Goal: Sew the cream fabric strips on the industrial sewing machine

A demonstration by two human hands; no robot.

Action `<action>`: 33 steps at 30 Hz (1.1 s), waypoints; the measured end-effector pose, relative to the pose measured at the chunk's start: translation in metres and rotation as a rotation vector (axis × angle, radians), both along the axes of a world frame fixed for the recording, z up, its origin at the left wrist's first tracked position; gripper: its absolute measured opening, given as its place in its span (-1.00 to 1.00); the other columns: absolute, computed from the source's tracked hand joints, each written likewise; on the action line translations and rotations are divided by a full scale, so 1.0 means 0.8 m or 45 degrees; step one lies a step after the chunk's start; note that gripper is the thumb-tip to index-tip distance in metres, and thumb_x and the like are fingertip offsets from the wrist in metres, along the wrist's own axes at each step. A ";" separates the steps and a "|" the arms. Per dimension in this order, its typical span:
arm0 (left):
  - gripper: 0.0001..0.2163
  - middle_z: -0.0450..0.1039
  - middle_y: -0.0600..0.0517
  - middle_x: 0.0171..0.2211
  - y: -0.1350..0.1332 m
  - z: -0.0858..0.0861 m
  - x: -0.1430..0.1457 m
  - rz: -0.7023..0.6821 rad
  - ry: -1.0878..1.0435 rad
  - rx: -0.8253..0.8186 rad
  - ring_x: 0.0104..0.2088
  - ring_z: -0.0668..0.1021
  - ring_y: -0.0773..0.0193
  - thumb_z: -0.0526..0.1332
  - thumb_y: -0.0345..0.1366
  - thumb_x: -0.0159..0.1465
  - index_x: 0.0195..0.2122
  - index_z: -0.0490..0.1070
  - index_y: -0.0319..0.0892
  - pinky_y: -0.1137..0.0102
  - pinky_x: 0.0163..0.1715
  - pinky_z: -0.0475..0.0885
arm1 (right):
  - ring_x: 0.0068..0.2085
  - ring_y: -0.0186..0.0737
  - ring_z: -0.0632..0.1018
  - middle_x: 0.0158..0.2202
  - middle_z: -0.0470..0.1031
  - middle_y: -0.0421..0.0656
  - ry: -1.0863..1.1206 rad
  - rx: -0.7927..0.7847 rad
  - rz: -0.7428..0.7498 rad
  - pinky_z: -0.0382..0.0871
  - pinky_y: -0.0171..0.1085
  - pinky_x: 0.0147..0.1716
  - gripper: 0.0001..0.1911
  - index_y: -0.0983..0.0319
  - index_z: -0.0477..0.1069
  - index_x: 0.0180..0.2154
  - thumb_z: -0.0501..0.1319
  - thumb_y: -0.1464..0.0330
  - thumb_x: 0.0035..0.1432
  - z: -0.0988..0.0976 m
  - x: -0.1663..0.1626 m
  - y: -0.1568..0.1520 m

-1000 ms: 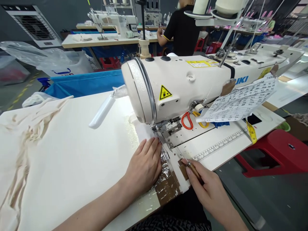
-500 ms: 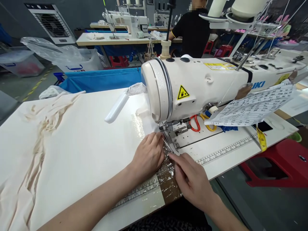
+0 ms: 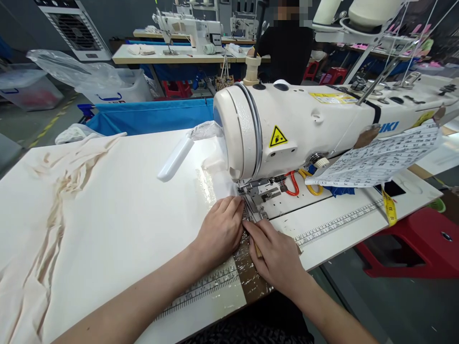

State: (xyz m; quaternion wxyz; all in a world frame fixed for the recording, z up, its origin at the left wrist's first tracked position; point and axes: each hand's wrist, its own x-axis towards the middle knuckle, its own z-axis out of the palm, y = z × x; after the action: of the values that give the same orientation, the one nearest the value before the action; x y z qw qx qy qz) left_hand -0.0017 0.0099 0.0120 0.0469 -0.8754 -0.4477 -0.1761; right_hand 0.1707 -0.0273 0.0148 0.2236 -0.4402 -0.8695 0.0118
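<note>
Cloth, white (image 3: pixel 223 185), likely gets guided; right hand (image 3: pixel 278 255) pinches tan wooden handle (image 3: pixel 257 251), left hand (image 3: pixel 219 230) we can't tell; next, nudge gently.

Dark grey wall (image 3: pixel 122 19), red stool (image 3: pixel 435 253)

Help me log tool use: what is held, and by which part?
The right hand holds a tool by its tan handle. Whether the left hand holds anything cannot be told.
</note>
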 end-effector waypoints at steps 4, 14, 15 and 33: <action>-0.63 0.40 -0.24 0.04 0.000 0.000 0.000 0.001 -0.028 -0.019 0.03 0.47 -0.01 -0.03 -0.39 0.37 0.18 0.26 -0.32 0.07 0.00 0.45 | -0.48 -0.21 0.52 -0.24 0.50 -0.04 -0.059 -0.011 -0.005 0.33 -0.26 -0.58 -0.61 0.35 0.39 0.08 0.00 0.50 0.28 0.001 -0.002 0.002; -0.64 0.39 -0.27 0.05 0.004 -0.003 -0.002 0.004 -0.026 -0.015 0.03 0.46 -0.01 -0.03 -0.38 0.37 0.13 0.30 -0.39 0.09 0.03 0.45 | -0.46 -0.15 0.54 -0.23 0.53 0.00 -0.151 0.012 -0.065 0.36 -0.22 -0.54 -0.62 0.39 0.39 0.09 0.02 0.50 0.28 -0.001 -0.008 -0.001; -0.64 0.39 -0.27 0.05 0.005 -0.004 -0.003 0.008 -0.020 -0.013 0.02 0.45 0.00 -0.02 -0.38 0.37 0.13 0.30 -0.41 0.09 0.03 0.45 | -0.46 -0.15 0.54 -0.23 0.54 0.01 -0.158 0.013 -0.075 0.36 -0.22 -0.54 -0.61 0.40 0.38 0.10 0.02 0.51 0.27 -0.001 -0.010 -0.002; -0.71 0.48 -0.22 -0.03 -0.046 0.063 -0.055 0.094 0.137 -0.266 -0.08 0.56 0.06 -0.06 -0.38 0.40 0.00 0.38 -0.33 0.15 -0.14 0.53 | -0.06 -0.10 0.64 0.06 0.55 0.02 0.414 -0.269 0.052 0.56 -0.27 -0.22 -0.57 0.24 0.17 0.27 -0.03 0.41 0.41 0.002 0.013 -0.041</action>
State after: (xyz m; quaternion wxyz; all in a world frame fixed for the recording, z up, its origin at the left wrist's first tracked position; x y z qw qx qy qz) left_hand -0.0459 -0.0273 0.0628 -0.0142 -0.8667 -0.4923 -0.0795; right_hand 0.1814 -0.0604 0.0161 0.3133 -0.4359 -0.8246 0.1785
